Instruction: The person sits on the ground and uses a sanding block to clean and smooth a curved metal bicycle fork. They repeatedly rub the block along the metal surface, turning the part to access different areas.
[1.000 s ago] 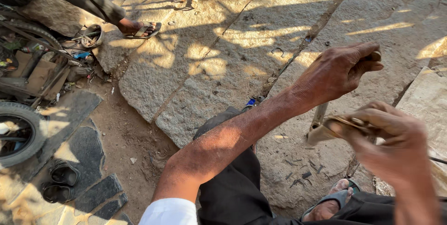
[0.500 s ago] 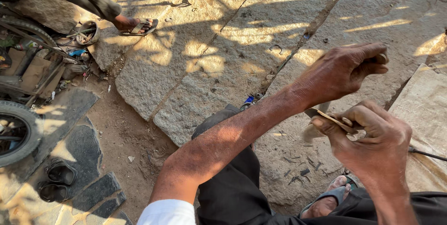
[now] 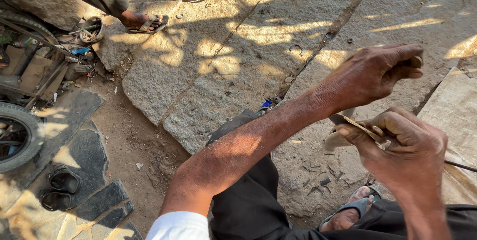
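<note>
Thin tan strip [image 3: 362, 129], pinched in right hand [image 3: 405, 153], fingers curled tight round it, over stone paving [image 3: 208, 71]. Left hand [image 3: 377, 73] just above strip, fisted round small object, mostly hidden.

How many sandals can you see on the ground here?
4: a dark pair lower left, one on another person's foot upper left, one on the wearer's foot at bottom. More may be hidden.

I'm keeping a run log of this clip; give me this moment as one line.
left hand: fisted, raised | right hand: grips flat tan piece | ground: stone slabs
</note>
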